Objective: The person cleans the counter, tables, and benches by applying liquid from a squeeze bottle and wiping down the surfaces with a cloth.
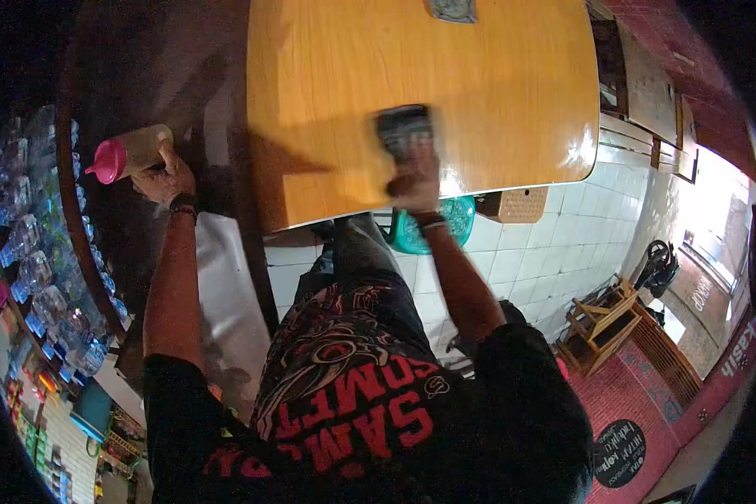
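At the left, my left hand [166, 178] is closed round the base end of a squeeze bottle [145, 149]. The bottle has a pink nozzle cap and a pale, cloudy body, and its cap points left. Over the orange wood-look table [336, 76], my right hand [418, 178] grips a dark, roughly rectangular item [403, 126]. Motion blurs both the hand and that item, so its kind cannot be made out. Whether the item touches the tabletop is also unclear.
A small grey item [453, 9] lies at the table's far edge. Under the near edge are a green plastic stool [445, 225] and a brown perforated crate [521, 204]. Bottled water [38, 269] lines the left side. Wooden furniture [601, 323] stands at right.
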A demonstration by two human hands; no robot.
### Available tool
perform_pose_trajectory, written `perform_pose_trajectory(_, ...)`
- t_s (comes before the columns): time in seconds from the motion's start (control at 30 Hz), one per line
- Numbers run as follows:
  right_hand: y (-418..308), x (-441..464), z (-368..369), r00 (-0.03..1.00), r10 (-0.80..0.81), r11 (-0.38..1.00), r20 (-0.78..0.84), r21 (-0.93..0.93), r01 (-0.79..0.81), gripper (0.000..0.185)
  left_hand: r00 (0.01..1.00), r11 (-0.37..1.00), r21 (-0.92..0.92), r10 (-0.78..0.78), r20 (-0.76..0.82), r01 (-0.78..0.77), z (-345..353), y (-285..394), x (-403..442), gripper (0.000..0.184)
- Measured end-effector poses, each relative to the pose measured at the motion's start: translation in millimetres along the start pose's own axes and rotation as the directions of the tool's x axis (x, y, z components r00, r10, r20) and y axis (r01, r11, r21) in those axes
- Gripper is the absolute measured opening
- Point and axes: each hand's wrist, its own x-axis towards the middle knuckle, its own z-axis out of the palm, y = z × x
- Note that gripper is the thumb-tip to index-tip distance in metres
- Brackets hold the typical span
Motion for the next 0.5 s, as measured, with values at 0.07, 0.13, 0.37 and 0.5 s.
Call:
perform_pose_trajectory(0.07, 89.2, -13.8, -29.7, 0.963, 0.21, 0.975, -0.168, -0.038, -0.219, 0.075, 0.988, 0.96, 0.278, 0.082, -0.132, -0.042, 4.4, -3.5, -4.8, 0.082)
perform_pose_trajectory(0.13, 157.0, -11.0, -42.8, 0.894, 0.274, 0.915, -0.354, -0.191, -0.356, 0.073, 0.995, 0.973, 0.226, 0.069, -0.075, -0.05, 3.8, -21.5, -0.6, 0.081)
perform_pose_trajectory(0.37, 26.1, 144.0, 32.0, 0.941, 0.132, 0.991, -0.312, 0.033, -0.128, 0.066, 0.984, 0.931, 0.332, 0.174, -0.049, -0.148, 4.0, -34.8, -3.3, 0.072)
perform_pose_trajectory(0.5, -130.2, 145.1, 68.2, 0.967, -0.228, 0.961, -0.109, -0.184, 0.206, 0.071, 0.978, 0.985, 0.112, 0.148, -0.148, -0.133, 9.4, -31.6, -10.1, 0.068)
